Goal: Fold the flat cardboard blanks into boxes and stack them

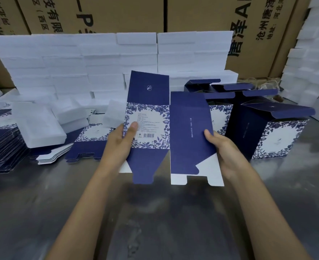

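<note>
I hold a blue and white floral cardboard blank (pixel 155 128) upright above the grey table, half opened into a tube. My left hand (pixel 121 141) pinches its left edge, thumb on the printed panel with the barcode. My right hand (pixel 222 149) grips the right edge of the plain dark blue panel. The blank's top flap stands up and its bottom flaps hang loose. A folded box (pixel 274 134) with open top flaps stands to the right, with more folded boxes (pixel 229 89) behind it. Stacks of flat blanks (pixel 3 147) lie at the left.
White foam blocks (pixel 102 59) are stacked in a wall behind the blank, with loose ones (pixel 36 126) on the left blanks. Large brown cartons (pixel 201 14) stand at the back. More white foam (pixel 308 53) rises at the right. The grey table (pixel 164 212) spreads in front.
</note>
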